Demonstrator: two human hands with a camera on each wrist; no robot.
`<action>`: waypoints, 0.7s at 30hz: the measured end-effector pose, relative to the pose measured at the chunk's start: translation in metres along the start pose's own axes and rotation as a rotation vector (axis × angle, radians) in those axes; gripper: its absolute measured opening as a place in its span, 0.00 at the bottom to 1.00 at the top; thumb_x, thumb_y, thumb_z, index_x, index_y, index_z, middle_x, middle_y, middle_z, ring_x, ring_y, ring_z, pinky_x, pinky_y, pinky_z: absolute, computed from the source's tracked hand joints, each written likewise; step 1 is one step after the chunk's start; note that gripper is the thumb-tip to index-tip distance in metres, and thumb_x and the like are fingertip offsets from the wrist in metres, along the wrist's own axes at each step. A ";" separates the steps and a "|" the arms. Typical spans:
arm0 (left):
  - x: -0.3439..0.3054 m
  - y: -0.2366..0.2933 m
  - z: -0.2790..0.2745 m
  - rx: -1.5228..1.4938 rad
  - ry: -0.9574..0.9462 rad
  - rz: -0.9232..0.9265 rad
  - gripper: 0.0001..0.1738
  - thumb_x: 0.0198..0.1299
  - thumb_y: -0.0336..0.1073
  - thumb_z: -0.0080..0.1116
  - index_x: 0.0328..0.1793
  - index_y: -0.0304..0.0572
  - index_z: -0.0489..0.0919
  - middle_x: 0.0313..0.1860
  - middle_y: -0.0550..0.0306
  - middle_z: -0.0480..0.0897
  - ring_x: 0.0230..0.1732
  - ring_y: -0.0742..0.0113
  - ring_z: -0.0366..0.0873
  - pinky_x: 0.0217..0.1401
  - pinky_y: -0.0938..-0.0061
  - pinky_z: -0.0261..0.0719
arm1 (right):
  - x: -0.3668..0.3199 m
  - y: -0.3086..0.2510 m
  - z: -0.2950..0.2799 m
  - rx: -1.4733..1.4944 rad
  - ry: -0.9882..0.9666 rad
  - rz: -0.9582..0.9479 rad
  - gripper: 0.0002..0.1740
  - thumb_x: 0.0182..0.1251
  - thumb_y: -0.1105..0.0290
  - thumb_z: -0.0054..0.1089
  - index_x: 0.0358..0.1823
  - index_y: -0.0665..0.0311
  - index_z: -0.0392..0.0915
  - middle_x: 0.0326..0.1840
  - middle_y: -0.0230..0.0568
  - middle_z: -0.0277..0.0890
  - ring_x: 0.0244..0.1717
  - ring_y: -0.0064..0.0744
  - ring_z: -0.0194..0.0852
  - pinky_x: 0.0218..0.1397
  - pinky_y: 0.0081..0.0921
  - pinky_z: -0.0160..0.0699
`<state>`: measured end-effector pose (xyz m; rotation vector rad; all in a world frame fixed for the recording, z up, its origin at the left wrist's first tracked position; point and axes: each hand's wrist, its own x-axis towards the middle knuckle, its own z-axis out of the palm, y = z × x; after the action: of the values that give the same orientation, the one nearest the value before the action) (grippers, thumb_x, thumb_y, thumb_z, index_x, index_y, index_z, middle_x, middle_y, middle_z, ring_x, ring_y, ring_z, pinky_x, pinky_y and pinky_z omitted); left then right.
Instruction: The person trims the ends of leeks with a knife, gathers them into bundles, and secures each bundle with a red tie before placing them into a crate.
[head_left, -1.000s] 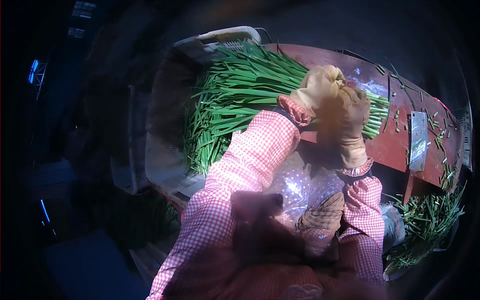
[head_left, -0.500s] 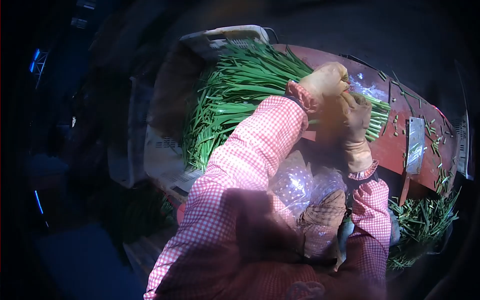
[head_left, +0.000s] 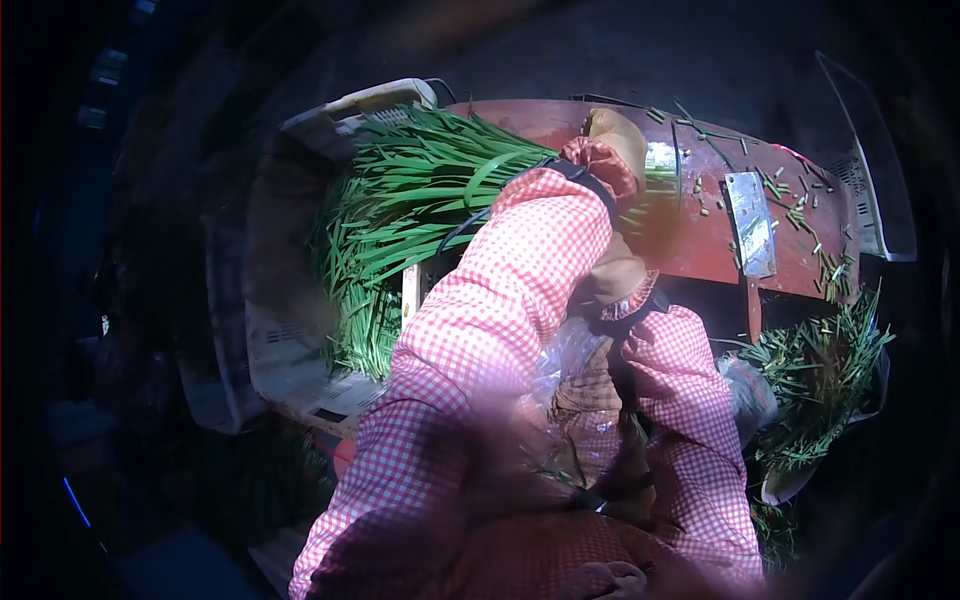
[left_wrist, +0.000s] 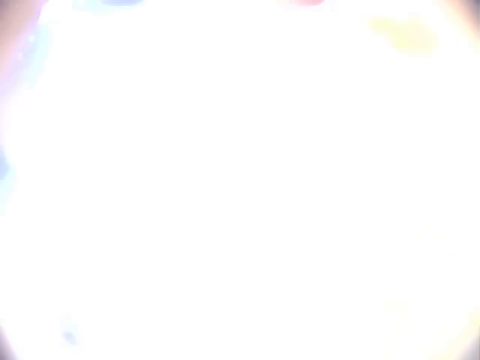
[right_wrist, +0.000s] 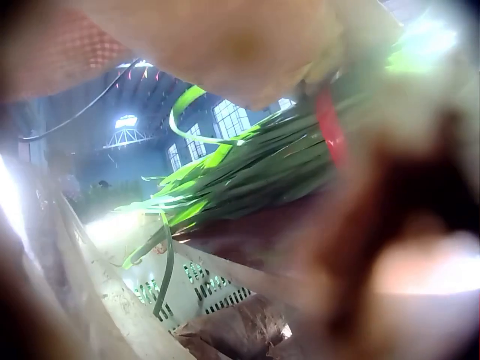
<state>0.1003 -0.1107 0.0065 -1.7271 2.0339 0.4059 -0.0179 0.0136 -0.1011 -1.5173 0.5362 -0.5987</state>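
Both hands wear tan gloves. My left hand (head_left: 622, 140) lies over a bunch of garlic chives (head_left: 430, 165) on the red tabletop (head_left: 700, 250), its fingers turned down out of sight. The right hand (head_left: 612, 272) is close below it, largely hidden behind the left sleeve. From the right wrist, the left glove (right_wrist: 232, 45) spans the bunch above a bright red band (right_wrist: 330, 127) lying across the stalks. The right hand's fingers blur at that view's right edge; I cannot tell their grip. Cut stalk ends (head_left: 660, 180) show beyond the hands. The left wrist view is washed out white.
A pale plastic crate (head_left: 265, 350) surrounds the leafy ends at left. A cleaver (head_left: 750, 222) lies on the tabletop at right among short stalk trimmings (head_left: 800, 215). Loose green scraps (head_left: 825, 390) heap below the table's right end. Another pale crate (head_left: 872, 210) stands at far right.
The head view has swung, so the table and crate sit further left. My left forearm now crosses over the right hand, hiding it; before, both gloves showed side by side on the stalks.
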 end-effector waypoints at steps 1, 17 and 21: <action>0.002 0.003 0.001 -0.002 0.018 0.007 0.18 0.48 0.40 0.71 0.47 0.46 0.89 0.45 0.54 0.88 0.50 0.56 0.87 0.47 0.60 0.84 | -0.010 0.025 -0.003 0.028 -0.051 0.025 0.29 0.71 0.67 0.59 0.72 0.64 0.66 0.71 0.41 0.68 0.71 0.37 0.67 0.75 0.35 0.64; -0.006 0.041 0.046 -0.008 0.409 -0.042 0.18 0.49 0.41 0.68 0.47 0.46 0.88 0.42 0.54 0.88 0.48 0.57 0.86 0.49 0.58 0.82 | -0.027 -0.138 -0.071 -1.328 0.219 -0.678 0.12 0.56 0.80 0.58 0.40 0.59 0.84 0.39 0.41 0.85 0.42 0.38 0.84 0.46 0.32 0.79; -0.015 0.045 0.047 -0.010 0.493 -0.033 0.17 0.52 0.40 0.65 0.48 0.45 0.87 0.42 0.53 0.87 0.48 0.56 0.86 0.50 0.56 0.81 | 0.039 -0.200 -0.070 -1.030 0.314 -0.346 0.11 0.59 0.79 0.58 0.41 0.59 0.83 0.44 0.41 0.83 0.47 0.35 0.82 0.48 0.32 0.78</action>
<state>0.0646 -0.0670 -0.0292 -2.0136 2.3251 -0.0311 -0.0413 -0.0578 0.1007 -2.5408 0.9097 -0.9040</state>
